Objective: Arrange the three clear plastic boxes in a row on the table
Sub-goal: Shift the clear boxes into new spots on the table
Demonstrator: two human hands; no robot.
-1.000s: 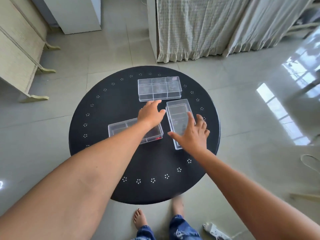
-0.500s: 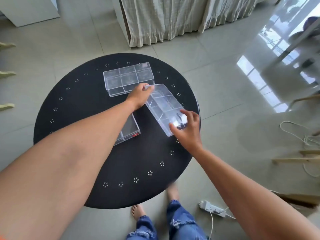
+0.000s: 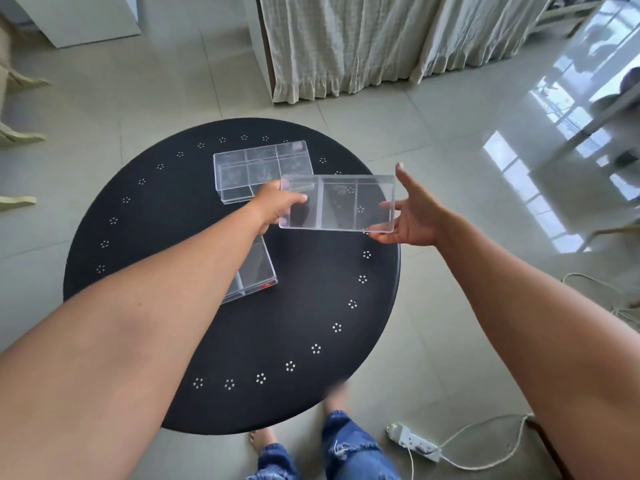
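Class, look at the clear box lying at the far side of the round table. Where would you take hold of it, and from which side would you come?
Grip the far box by its two short ends, one hand coming from each side. It lies flat and long across the table, so the ends are within reach; the held box overlaps its near right corner.

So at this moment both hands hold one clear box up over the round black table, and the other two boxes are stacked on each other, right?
Not stacked. The head view shows the left hand and right hand holding one clear box over the table; the far box and near box lie apart.
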